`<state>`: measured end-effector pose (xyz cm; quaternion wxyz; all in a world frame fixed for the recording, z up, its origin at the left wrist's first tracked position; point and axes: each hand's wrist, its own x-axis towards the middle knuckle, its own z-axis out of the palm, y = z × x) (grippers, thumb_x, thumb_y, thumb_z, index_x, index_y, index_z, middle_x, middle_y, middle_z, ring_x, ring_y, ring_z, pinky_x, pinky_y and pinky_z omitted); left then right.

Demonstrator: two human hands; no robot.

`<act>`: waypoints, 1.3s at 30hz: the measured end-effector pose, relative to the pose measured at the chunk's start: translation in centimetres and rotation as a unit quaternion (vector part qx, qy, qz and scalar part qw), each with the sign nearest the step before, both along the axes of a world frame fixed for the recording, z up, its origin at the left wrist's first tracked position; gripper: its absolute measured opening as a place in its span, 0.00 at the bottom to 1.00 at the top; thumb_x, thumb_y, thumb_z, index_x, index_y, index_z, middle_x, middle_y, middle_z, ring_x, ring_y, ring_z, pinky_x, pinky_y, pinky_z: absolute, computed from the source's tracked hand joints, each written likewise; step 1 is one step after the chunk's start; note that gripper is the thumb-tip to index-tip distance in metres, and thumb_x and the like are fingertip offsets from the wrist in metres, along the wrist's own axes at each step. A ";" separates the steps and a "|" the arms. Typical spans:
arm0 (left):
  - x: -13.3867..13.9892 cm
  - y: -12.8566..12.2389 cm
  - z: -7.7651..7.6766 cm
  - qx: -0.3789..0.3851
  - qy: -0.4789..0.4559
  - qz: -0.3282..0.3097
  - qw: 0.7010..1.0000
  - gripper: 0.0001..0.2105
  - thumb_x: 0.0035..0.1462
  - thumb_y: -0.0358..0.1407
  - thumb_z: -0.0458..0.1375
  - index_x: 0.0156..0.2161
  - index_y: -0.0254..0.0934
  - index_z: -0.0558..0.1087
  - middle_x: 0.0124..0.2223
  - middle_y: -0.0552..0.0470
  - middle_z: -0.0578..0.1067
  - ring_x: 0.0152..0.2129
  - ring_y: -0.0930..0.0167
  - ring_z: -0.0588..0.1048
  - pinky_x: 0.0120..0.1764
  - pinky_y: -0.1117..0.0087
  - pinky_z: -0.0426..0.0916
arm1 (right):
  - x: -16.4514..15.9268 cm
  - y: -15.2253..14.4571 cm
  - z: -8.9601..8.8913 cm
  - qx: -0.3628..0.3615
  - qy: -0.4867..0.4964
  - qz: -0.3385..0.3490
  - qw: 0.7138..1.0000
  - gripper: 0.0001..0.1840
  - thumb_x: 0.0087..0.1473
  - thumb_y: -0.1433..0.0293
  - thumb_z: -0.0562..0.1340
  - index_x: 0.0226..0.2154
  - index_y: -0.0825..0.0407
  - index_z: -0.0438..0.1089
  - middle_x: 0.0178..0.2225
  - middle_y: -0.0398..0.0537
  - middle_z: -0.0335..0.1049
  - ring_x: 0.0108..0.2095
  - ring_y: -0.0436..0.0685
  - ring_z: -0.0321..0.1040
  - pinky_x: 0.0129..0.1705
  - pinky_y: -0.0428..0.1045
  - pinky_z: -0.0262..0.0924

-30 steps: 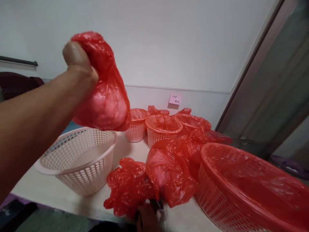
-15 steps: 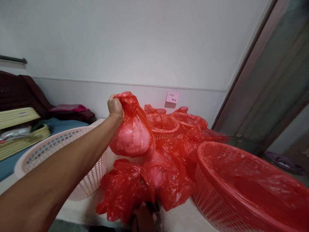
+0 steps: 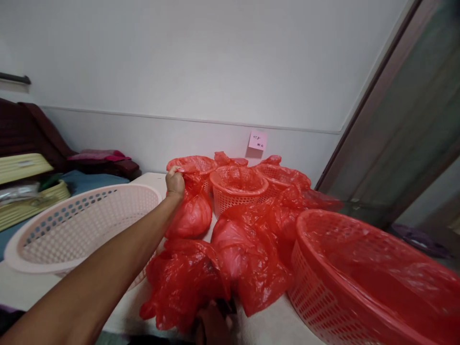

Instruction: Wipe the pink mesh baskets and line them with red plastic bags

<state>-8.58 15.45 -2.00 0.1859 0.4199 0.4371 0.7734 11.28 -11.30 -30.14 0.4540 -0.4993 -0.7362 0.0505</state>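
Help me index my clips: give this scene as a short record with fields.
Left hand: grips the top of a bulging red bag
Right hand: low and dark beside a crumpled red bag; grip unclear
Left side: unlined pale basket
Right side: lined large red basket
Back: three smaller red baskets
Wall: pink note

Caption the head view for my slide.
The left hand grips a bulging red bag beside a pale pink basket, near baskets lined with red plastic.
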 end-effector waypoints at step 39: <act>4.3 -29.4 -28.0 -0.203 0.493 0.057 0.844 0.21 0.61 0.36 0.49 0.58 0.36 0.66 0.60 0.41 0.70 0.58 0.61 0.68 0.57 0.51 0.65 | -0.5 -0.4 4.0 -0.114 -0.102 -0.093 0.984 0.27 0.40 0.80 0.59 0.47 0.51 0.69 0.45 0.57 0.70 0.47 0.68 0.65 0.50 0.62 0.58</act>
